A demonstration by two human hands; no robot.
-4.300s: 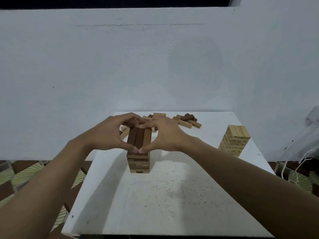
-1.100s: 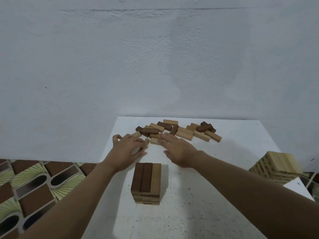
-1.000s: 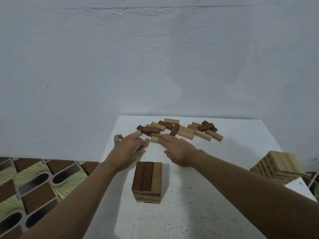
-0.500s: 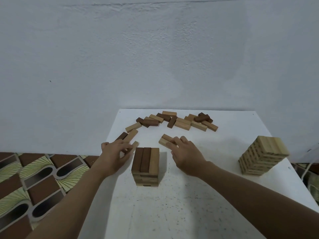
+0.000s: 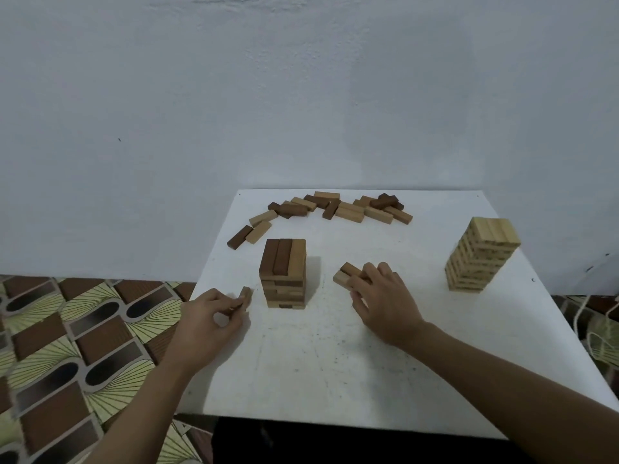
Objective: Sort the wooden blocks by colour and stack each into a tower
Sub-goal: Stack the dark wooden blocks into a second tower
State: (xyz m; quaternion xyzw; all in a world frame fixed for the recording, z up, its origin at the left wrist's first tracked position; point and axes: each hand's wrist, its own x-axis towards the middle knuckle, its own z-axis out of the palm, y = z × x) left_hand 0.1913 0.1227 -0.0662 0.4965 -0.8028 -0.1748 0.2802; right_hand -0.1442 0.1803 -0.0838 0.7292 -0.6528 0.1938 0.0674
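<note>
A short brown tower (image 5: 284,274) stands mid-table; its top layer holds two dark blocks and one lighter one. Just left of it, my left hand (image 5: 211,318) pinches a small brown block (image 5: 245,296) at the table's left edge. To the tower's right, my right hand (image 5: 382,301) grips two blocks (image 5: 346,276), one darker lying on a lighter one. A tall pale tower (image 5: 480,259) stands at the right. Several loose blocks (image 5: 338,207), dark and light, lie scattered along the far edge.
The white table (image 5: 335,363) stands against a pale wall. Two loose blocks (image 5: 249,234) lie near its left edge. Patterned floor tiles (image 5: 67,346) show to the left, and cords (image 5: 596,329) hang off the right side.
Both hands have drawn back toward me from the loose pile, each bringing blocks: the left now beside the brown tower's base, the right lower and to its right.
</note>
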